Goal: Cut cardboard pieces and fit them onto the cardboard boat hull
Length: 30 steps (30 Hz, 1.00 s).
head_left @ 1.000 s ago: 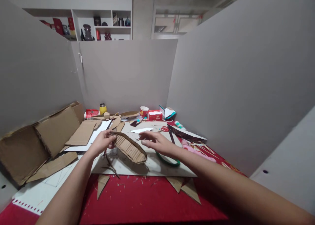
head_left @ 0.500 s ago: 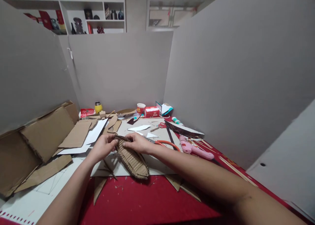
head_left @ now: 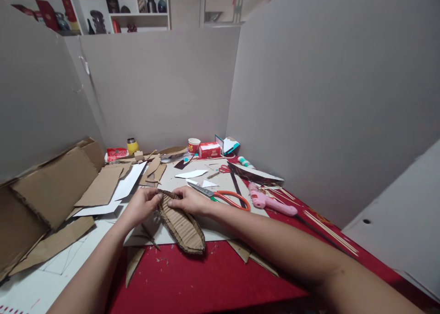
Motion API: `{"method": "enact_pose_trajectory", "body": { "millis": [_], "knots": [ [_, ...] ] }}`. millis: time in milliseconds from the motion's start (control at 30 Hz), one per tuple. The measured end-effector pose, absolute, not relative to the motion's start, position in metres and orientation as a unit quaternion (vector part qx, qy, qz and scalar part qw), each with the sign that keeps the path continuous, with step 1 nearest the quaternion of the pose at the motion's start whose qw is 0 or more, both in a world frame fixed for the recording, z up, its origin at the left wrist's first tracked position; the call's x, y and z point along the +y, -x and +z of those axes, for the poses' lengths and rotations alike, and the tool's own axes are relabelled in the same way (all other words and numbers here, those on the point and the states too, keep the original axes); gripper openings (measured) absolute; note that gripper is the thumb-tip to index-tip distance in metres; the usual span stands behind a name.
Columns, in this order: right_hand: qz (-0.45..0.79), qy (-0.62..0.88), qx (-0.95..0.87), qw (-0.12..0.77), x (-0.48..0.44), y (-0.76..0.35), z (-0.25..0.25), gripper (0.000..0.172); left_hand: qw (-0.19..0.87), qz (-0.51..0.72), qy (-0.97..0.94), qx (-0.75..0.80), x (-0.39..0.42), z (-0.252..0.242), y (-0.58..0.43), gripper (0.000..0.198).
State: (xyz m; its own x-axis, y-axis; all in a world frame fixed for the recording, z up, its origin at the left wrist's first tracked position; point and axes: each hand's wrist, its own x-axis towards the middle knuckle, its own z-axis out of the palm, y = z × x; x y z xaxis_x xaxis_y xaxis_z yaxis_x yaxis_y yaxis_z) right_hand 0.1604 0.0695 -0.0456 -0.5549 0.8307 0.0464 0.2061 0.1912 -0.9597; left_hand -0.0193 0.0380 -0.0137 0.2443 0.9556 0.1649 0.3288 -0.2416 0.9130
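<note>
A long boat-shaped cardboard piece [head_left: 184, 229], with a ribbed inside and a raised edge strip, is held over the front of the grey-white board [head_left: 220, 231]. My left hand [head_left: 142, 205] pinches its far left edge between thumb and fingers. On the far right edge, my right hand [head_left: 189, 200] grips it with the thumb pressed on the inner face; some of its fingers are hidden behind the rim. Orange-handled scissors [head_left: 233, 199] lie just beyond my right forearm. A pink glue gun [head_left: 271, 201] rests farther right.
Large cardboard sheets [head_left: 55, 181] lean at the left, beside white paper [head_left: 132, 181] and scraps. Along the back stand a yellow jar [head_left: 132, 146], a paper cup [head_left: 194, 145] and a red tissue pack [head_left: 209, 150]. Thin wooden sticks [head_left: 332, 231] lie right. Grey partitions enclose the table.
The view has tilted down and shifted slightly, so more of the scissors shows. Both hands keep their hold on the cardboard piece, whose inner face now shows a little more.
</note>
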Motion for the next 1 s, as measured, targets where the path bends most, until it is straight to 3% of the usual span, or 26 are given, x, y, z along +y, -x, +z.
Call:
{"method": "enact_pose_trajectory", "body": {
  "millis": [333, 733, 1000],
  "knots": [
    [0.560, 0.362, -0.678, 0.308, 0.074, -0.160, -0.053, 0.004, 0.364, 0.385, -0.696, 0.484, 0.041, -0.019, 0.016, 0.017],
    [0.556, 0.352, -0.676, 0.331, 0.070, -0.155, -0.054, 0.016, 0.259, 0.449, -0.696, 0.497, 0.044, -0.033, 0.013, 0.019],
    [0.542, 0.359, -0.674, 0.352, 0.070, -0.154, -0.055, 0.014, 0.308, 0.442, -0.704, 0.462, 0.041, -0.030, 0.013, 0.030]
  ]
}}
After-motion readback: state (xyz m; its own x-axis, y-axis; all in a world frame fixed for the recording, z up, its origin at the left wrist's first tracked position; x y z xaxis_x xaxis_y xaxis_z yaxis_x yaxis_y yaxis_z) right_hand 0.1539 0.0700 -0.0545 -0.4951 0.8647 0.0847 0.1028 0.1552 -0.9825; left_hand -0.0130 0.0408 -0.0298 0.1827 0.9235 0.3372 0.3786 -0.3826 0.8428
